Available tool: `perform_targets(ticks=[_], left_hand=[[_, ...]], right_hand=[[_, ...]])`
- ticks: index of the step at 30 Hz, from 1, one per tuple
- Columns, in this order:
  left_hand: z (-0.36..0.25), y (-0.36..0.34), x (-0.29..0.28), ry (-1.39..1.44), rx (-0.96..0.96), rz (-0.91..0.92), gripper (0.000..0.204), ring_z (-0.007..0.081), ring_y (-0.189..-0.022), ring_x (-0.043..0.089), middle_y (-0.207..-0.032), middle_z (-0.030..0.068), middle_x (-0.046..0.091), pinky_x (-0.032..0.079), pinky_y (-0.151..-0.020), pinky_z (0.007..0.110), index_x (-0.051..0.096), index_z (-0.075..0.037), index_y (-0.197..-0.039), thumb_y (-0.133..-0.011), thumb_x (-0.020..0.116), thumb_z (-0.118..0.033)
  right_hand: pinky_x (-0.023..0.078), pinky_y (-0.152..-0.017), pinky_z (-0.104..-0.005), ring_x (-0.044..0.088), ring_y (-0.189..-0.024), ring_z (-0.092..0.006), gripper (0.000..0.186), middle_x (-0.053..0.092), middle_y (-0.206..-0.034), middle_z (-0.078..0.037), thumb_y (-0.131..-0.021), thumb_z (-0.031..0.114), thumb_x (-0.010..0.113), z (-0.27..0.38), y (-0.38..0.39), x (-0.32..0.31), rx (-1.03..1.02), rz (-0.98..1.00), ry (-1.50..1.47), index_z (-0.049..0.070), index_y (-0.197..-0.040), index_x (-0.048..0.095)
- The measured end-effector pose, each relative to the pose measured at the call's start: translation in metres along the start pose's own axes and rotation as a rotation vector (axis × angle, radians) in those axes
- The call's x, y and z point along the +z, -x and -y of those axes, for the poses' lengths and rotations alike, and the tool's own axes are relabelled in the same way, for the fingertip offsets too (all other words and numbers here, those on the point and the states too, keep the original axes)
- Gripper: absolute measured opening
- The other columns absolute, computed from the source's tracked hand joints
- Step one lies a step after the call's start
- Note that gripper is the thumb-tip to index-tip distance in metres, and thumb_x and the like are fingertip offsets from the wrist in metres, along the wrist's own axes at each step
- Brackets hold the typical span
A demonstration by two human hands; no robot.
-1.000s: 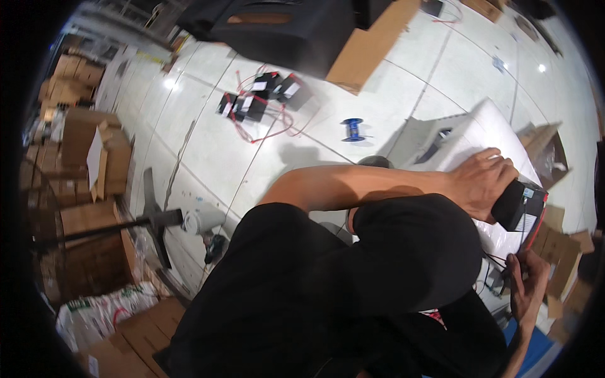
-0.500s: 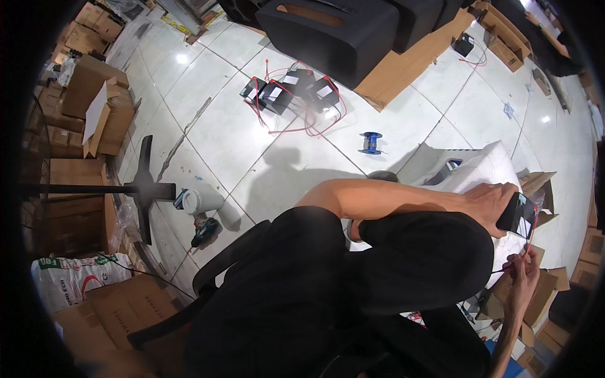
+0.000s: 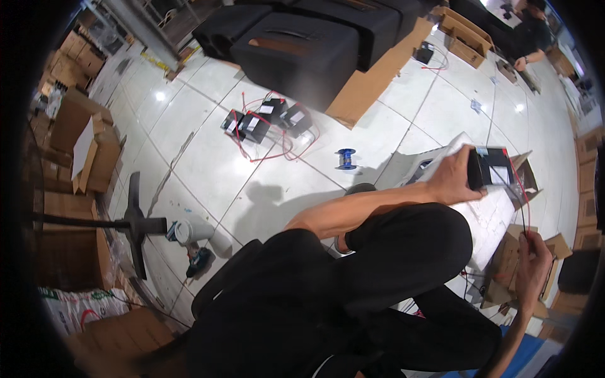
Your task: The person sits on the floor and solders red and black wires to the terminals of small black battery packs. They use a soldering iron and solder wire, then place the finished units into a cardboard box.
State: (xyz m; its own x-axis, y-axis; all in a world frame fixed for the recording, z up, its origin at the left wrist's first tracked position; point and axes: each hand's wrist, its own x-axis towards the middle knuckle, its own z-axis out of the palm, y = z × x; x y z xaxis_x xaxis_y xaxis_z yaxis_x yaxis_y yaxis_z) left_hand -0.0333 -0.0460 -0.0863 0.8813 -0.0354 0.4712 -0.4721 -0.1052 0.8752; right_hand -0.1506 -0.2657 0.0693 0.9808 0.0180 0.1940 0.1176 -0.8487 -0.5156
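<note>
Gripping a black rectangular block (image 3: 495,169) by its left end, the left hand (image 3: 452,179) is wrapping its fingers around it over a white foam-like piece (image 3: 486,222); whether block and foam are touching, I cannot tell. The block is showing a white label, a pale-blue patch and a red spot near a corner, and red and black wires (image 3: 526,205) are running down from it to the right hand (image 3: 534,261), whose thumb and fingers are pinching them narrowly. Just beyond the foam, an open carton (image 3: 529,171) is standing with its contents mostly hidden. Farther off, a divided carton (image 3: 466,45) is holding something dark, too small to tell. Across the pale tiled floor (image 3: 403,116), similar black blocks (image 3: 254,128) are lying in a cluster among looping red leads, with a blue spool (image 3: 345,159) standing near them. Large black cases (image 3: 302,57) are resting by a flat cardboard sheet (image 3: 372,75), a drill (image 3: 197,261) is lying beside a whitish tub (image 3: 193,230), and another person (image 3: 529,38) is occupying the far right corner.
</note>
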Motion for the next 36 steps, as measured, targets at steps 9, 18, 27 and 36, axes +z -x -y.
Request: perform_targets(ticks=[9,18,27,36], left_hand=[[0.008,-0.043,-0.082,-0.146,0.08,-0.36,0.071,0.03,-0.095,0.067,-0.103,0.0196,0.065,0.052,-0.084,0.04,0.046,0.002,-0.115,-0.068,0.091,-0.025],[0.137,-0.024,-0.106,-0.484,-0.242,-0.473,0.085,0.0435,-0.107,0.06,-0.116,0.0272,0.059,0.047,-0.09,0.049,0.04,0.004,-0.13,-0.065,0.088,-0.022],[0.28,0.005,-0.095,-0.432,-0.578,-0.502,0.097,0.0448,-0.115,0.055,-0.125,0.0308,0.055,0.043,-0.1,0.048,0.034,0.007,-0.138,-0.064,0.089,-0.023],[0.334,-0.01,-0.067,-0.447,-0.489,-0.569,0.08,0.0451,-0.103,0.055,-0.112,0.0302,0.052,0.045,-0.091,0.049,0.036,0.009,-0.123,-0.07,0.087,-0.02]], right_hand=[[0.046,-0.086,-0.0431,0.058,-0.092,-0.0346,0.015,0.063,-0.096,-0.018,-0.09,0.003,0.063,0.021,-0.061,0.013,-0.384,-0.189,0.502,-0.004,-0.103,0.064],[0.052,-0.068,-0.0381,0.066,-0.068,-0.0253,0.021,0.068,-0.078,-0.019,-0.093,0.011,0.062,0.059,-0.223,0.094,-0.387,0.017,0.026,-0.006,-0.102,0.07],[0.054,-0.092,-0.0399,0.068,-0.104,-0.0344,0.045,0.067,-0.113,-0.028,-0.086,0.012,0.063,-0.023,-0.235,0.147,-0.136,0.358,0.016,-0.01,-0.125,0.06],[0.051,-0.085,-0.0376,0.068,-0.091,-0.0277,0.036,0.069,-0.096,-0.021,-0.078,0.0,0.066,-0.051,-0.113,0.045,0.182,0.369,-0.029,-0.008,-0.113,0.064]])
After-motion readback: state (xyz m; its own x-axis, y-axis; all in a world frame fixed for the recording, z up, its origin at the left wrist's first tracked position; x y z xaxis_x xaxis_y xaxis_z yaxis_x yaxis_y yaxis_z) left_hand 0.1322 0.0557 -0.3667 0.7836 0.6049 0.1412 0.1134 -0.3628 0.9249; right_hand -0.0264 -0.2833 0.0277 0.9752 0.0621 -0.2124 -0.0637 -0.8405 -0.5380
